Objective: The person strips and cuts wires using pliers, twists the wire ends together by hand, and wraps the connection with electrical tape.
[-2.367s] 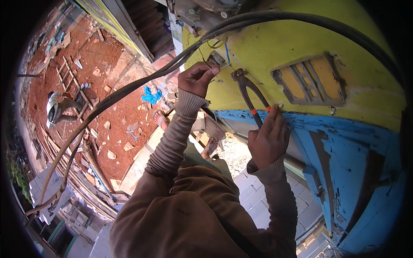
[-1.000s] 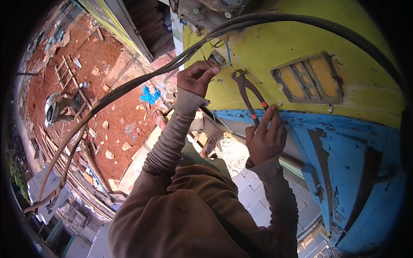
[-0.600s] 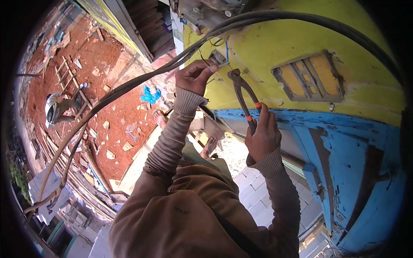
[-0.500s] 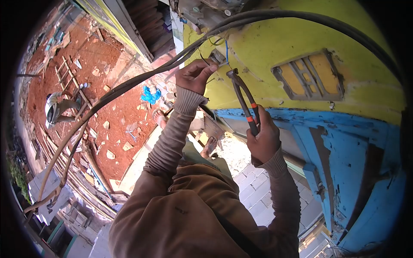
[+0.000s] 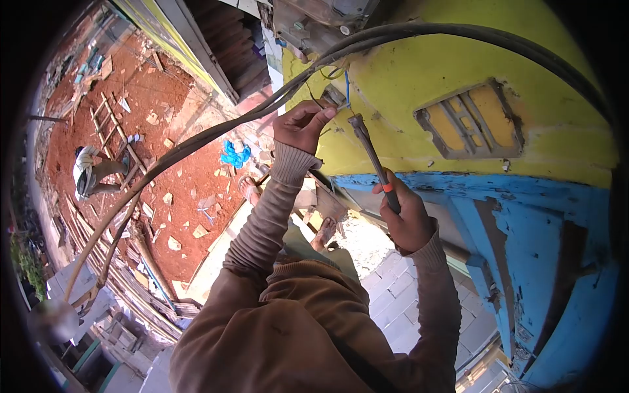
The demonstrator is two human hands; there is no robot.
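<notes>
My left hand (image 5: 303, 126) is closed in a pinch on a thin wire, beside a small box (image 5: 335, 96) set in the yellow-green wall. A blue wire (image 5: 347, 88) and a yellow-green wire (image 5: 332, 73) come out around that box. In my right hand (image 5: 409, 219) are long-handled pincers (image 5: 372, 156) with dark grips and orange bands. Their handles look pressed together or seen edge-on. The pincers' head is close to the bare-looking wire end, right of my left fingertips; whether the jaws touch the wire I cannot make out.
Thick black cables (image 5: 419, 29) arch across in front of the wall. To the right is a recessed frame (image 5: 472, 121), above peeling blue boards (image 5: 544, 262). A person (image 5: 95, 171) bends near a wooden ladder (image 5: 114, 131) on red soil. A blue plastic bag (image 5: 234, 154) lies on the ground.
The pincers' handles, spread apart earlier, now appear as one line. The view has shifted slightly, and my left hand stays beside the wall box.
</notes>
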